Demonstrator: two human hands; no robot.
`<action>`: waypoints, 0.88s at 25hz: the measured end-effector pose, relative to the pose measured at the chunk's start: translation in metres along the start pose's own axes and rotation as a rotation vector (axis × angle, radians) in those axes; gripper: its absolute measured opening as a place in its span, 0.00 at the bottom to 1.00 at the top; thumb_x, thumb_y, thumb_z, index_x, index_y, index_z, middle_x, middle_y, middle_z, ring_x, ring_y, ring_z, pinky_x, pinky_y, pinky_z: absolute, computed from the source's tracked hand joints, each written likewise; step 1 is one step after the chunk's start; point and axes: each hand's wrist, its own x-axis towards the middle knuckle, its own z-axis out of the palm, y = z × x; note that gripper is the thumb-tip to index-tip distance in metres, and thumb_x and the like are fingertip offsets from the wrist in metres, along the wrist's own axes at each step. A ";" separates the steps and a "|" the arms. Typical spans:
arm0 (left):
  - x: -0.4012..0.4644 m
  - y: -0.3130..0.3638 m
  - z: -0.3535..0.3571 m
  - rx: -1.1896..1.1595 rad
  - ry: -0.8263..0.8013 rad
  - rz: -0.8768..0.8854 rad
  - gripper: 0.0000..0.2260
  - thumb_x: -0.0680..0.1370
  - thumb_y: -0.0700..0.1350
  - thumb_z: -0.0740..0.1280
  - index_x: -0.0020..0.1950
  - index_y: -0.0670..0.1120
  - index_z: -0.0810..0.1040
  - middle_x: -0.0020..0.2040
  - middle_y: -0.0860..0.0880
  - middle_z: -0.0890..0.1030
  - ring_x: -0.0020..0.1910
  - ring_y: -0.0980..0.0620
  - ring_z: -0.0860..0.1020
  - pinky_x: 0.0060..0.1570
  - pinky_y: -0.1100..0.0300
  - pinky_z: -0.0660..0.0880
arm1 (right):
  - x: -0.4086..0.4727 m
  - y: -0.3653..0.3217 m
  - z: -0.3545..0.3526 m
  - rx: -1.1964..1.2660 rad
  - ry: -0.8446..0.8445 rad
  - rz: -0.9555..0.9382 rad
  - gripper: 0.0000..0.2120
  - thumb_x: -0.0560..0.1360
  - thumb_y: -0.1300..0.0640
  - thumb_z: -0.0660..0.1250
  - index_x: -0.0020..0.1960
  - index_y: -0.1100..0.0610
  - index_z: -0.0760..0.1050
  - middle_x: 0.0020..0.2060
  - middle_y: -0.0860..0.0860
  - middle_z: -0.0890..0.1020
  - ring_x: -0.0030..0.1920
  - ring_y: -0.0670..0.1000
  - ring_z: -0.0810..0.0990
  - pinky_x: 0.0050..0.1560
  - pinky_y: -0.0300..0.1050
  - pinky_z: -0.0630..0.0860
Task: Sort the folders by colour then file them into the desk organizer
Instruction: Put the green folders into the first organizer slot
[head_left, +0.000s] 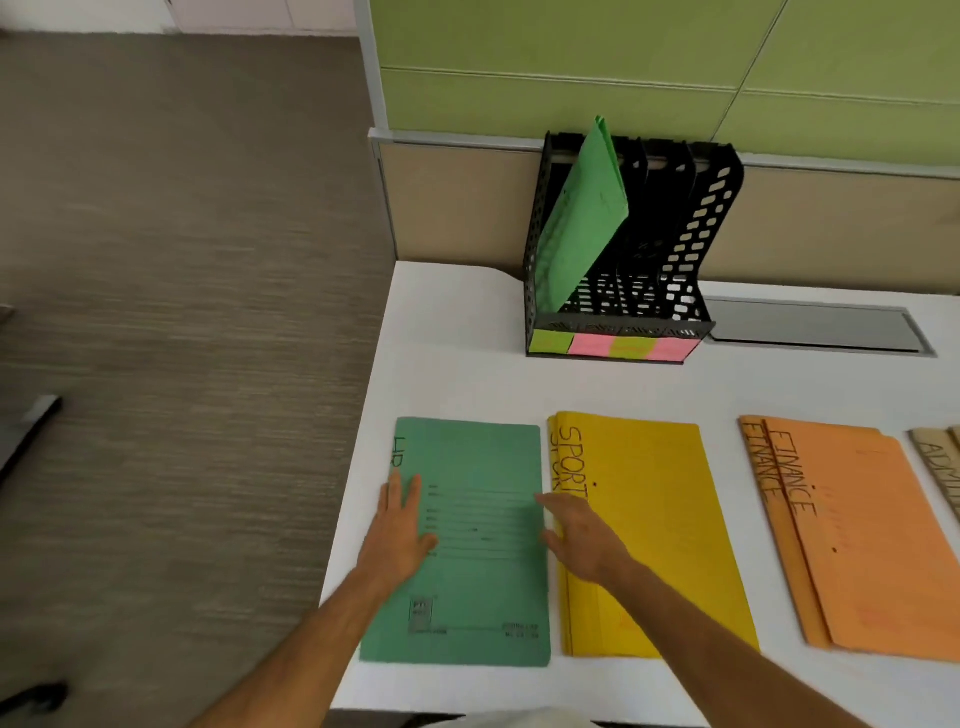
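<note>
A: Both palms flat, fingers spread, gripping nothing: left hand (400, 535) on green folder (467, 540), right hand (582, 545) at its right edge, well before desk organizer (618, 249).

B: Could drag yellow folder (649, 530) along.

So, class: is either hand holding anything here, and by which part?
Nothing is gripped. The left hand lies flat on the green folder near its left edge; the right hand is open at its right edge.
</note>
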 end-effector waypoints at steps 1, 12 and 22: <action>-0.016 -0.001 0.008 -0.009 0.011 -0.021 0.45 0.78 0.49 0.71 0.83 0.48 0.42 0.82 0.43 0.35 0.81 0.41 0.42 0.79 0.45 0.54 | -0.015 0.003 0.010 -0.045 -0.038 -0.016 0.27 0.81 0.51 0.63 0.79 0.50 0.60 0.78 0.50 0.65 0.78 0.53 0.57 0.77 0.48 0.57; -0.130 0.010 0.062 -0.122 0.145 -0.309 0.39 0.75 0.40 0.72 0.80 0.45 0.53 0.77 0.39 0.58 0.72 0.36 0.61 0.67 0.36 0.69 | -0.148 0.034 0.070 -0.080 -0.193 0.022 0.34 0.81 0.52 0.61 0.82 0.51 0.48 0.81 0.49 0.42 0.81 0.58 0.39 0.80 0.54 0.49; -0.122 0.012 0.034 -0.678 0.199 -0.581 0.34 0.74 0.34 0.74 0.77 0.41 0.64 0.70 0.38 0.73 0.65 0.37 0.75 0.64 0.45 0.75 | -0.162 0.039 0.076 0.044 -0.274 0.098 0.39 0.80 0.53 0.64 0.82 0.54 0.42 0.81 0.48 0.38 0.80 0.56 0.36 0.79 0.54 0.48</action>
